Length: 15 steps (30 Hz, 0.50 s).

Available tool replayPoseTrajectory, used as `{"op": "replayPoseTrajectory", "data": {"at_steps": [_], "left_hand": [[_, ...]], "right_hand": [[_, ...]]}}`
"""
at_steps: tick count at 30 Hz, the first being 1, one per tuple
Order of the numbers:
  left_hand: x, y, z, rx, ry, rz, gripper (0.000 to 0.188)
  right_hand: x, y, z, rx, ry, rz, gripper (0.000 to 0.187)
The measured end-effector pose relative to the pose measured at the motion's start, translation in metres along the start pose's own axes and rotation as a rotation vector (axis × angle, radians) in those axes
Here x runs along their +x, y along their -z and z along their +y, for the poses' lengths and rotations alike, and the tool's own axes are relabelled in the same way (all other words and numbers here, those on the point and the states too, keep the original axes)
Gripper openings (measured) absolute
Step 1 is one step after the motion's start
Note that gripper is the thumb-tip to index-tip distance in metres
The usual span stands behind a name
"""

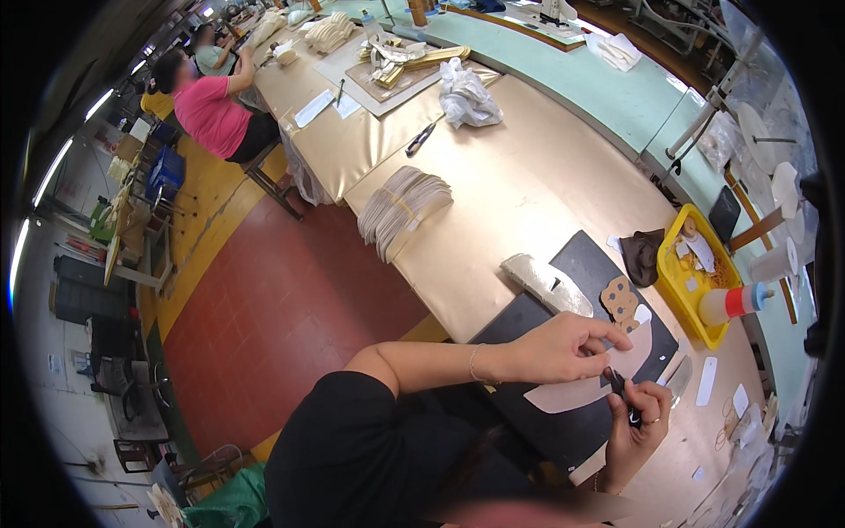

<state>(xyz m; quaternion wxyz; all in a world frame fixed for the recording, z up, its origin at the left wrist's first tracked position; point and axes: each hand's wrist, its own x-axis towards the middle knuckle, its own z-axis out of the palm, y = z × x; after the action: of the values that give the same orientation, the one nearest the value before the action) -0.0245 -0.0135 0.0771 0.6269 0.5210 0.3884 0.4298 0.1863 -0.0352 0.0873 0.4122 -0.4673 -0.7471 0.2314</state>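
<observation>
Pale curved piece [568,396], lengthwise lower-left to upper-right, beneath left hand [563,348], fingers parted; dark tool [617,382] clamped in right hand [635,431].

The left arm [431,362] is bent at the elbow [380,359], its forearm extending rightward across the view. The left hand [568,348] is back uppermost, index finger [611,333] reaching forward, other fingers bent. The right hand [638,431] rises from the lower edge, fingers curled toward the thumb in a closed grip. Both hands are near each other, the left farther forward.
</observation>
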Motion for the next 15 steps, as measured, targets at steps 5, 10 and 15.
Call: {"op": "replayPoseTrajectory", "data": {"at_steps": [5,10,15], "left_hand": [[0.0013,-0.0024,0.0005,-0.005,0.015,0.001,0.032],[0.0018,-0.0014,0.0064,0.014,0.079,-0.022,0.033],[-0.0018,0.0005,0.0073,0.014,0.077,-0.005,0.033]], "right_hand": [[-0.0012,0.0003,0.0006,0.033,-0.06,0.004,0.024],[0.0032,-0.0017,-0.0008,0.035,-0.003,0.006,0.025],[0.0032,0.0,-0.0045,0.047,-0.073,-0.002,0.029]]}}
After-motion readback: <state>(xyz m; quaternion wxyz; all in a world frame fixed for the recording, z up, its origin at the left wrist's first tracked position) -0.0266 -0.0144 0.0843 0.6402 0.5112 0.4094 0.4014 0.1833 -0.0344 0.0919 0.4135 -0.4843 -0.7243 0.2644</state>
